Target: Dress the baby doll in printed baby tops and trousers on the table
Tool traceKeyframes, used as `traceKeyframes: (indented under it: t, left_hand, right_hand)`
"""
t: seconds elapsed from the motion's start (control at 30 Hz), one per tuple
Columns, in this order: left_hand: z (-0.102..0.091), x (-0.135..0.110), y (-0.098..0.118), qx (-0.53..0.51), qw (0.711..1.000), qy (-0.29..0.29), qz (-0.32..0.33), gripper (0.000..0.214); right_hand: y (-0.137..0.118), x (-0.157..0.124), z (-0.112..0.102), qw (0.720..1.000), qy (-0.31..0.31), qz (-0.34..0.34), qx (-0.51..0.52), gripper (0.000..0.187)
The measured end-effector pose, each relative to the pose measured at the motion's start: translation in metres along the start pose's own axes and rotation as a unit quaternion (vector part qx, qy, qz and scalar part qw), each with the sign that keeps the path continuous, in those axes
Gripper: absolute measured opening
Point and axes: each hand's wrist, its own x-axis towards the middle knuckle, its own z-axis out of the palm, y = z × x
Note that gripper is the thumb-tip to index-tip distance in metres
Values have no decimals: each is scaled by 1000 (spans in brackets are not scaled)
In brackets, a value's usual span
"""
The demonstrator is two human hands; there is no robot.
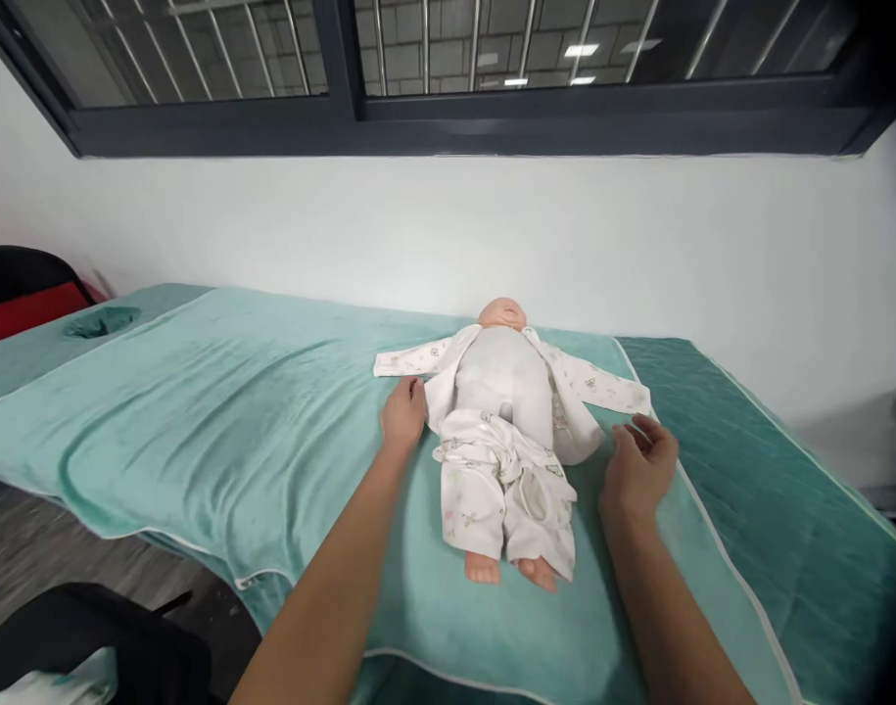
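A baby doll (504, 377) lies on its back on a light green blanket (286, 470), its head towards the wall. Its white printed jacket (584, 438) is spread open, both sleeves stretched out sideways. White printed pants (475, 499) cover its legs, bunched at the waist, and the bare feet show below. My left hand (403, 416) is closed at the jacket's left front edge, its fingertips pinched against the cloth. Beside the right sleeve's cuff, my right hand (642, 465) hovers with loosely curled fingers, thumb and fingers apart, nothing visible between them.
The blanket lies over a bed with a darker green cover (756, 460), set against a white wall (271, 225). A dark-framed window (448, 122) is above. At lower left stands a black chair (102, 636) with cloth on it; a black and red object (28, 304) is at far left.
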Motion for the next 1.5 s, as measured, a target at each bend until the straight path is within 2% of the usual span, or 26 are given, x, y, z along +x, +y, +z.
traceKeyframes:
  t: [0.07,0.13,0.23,0.3,0.33,0.43,0.53,0.6,0.67,0.77,0.93,1.07,1.2,1.33,1.5]
  left_hand:
    - [0,12,0,4,1000,-26,-11,33]
    - [0,22,0,-3,999,-44,-12,31]
    - [-2,35,2,-17,996,-88,-12,38]
    - [-4,41,5,-28,991,-127,-11,41]
    - [-4,43,7,-34,988,-149,-11,39]
    - [-1,46,10,-50,975,-218,-10,28]
    - [3,42,10,-65,963,-263,-7,19]
    - [4,37,8,-78,960,-268,-6,17]
    - [3,30,6,-98,962,-256,0,17]
    - [-1,20,2,-134,971,-199,12,22]
    - [-7,14,-7,-172,982,-77,15,24]
    - [-7,16,-12,-170,985,15,4,18]
    - [-11,12,-13,-124,987,104,5,16]
    - [-26,10,-17,-62,990,126,13,14]
    - [-38,11,-24,16,993,113,32,13]
  right_hand:
    - [14,11,3,995,-20,56,-80,42]
    - [20,15,8,980,-96,45,-168,53]
    - [16,10,19,923,-210,-25,-322,68]
    - [11,6,25,883,-245,-43,-398,66]
    - [9,5,28,871,-253,-48,-417,62]
    - [9,7,31,872,-266,-63,-406,53]
    - [15,11,32,894,-280,-50,-345,52]
    - [18,13,31,911,-276,-28,-306,52]
    - [18,12,30,931,-256,-13,-259,49]
    - [16,11,27,957,-216,-8,-194,42]
    - [15,10,23,968,-199,-19,-154,38]
    - [16,23,16,960,-235,-45,-144,43]
    - [24,55,-7,937,-275,-92,-196,50]
    - [36,80,-38,929,-228,-108,-271,51]
    - [35,74,-57,908,-228,-116,-331,48]
